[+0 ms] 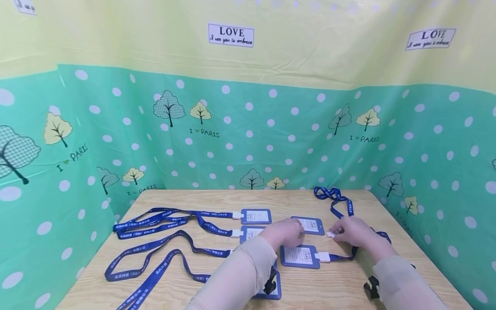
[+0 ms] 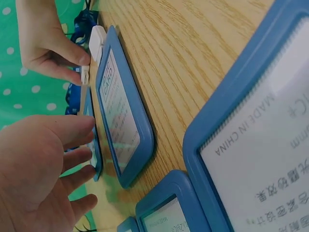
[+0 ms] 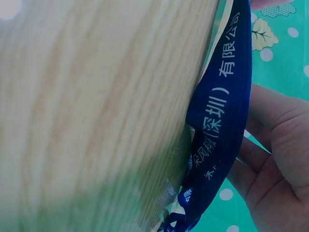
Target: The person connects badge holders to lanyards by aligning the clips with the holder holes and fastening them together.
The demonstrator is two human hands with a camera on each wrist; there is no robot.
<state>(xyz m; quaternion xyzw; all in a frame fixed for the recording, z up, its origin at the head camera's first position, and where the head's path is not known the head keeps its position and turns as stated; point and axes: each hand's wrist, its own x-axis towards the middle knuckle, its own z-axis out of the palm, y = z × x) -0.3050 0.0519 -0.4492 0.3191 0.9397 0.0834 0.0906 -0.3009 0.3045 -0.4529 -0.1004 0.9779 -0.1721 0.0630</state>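
Observation:
A blue-framed badge holder (image 1: pixel 313 226) lies on the table beneath my left hand (image 1: pixel 286 234), whose fingers are at its left end. In the left wrist view, that hand (image 2: pixel 43 164) has its fingers extended and slightly spread beside the badge holder (image 2: pixel 96 164). My right hand (image 1: pixel 354 232) pinches the white clip (image 1: pixel 330 234) of a blue lanyard, a small gap from the holder's right end. The right wrist view shows the lanyard strap (image 3: pixel 219 106) in front of the right hand (image 3: pixel 285 150), hiding its fingertips. Nearer me lies another badge holder (image 1: pixel 300 257), joined to its white clip (image 1: pixel 323 257).
On the left, several blue lanyards (image 1: pixel 139 249) lie stretched out, with badge holders (image 1: pixel 255 216) towards the middle. A lanyard loop (image 1: pixel 327 193) reaches the table's back edge. A polka-dot curtain (image 1: pixel 248 142) surrounds the wooden table (image 1: pixel 217 200).

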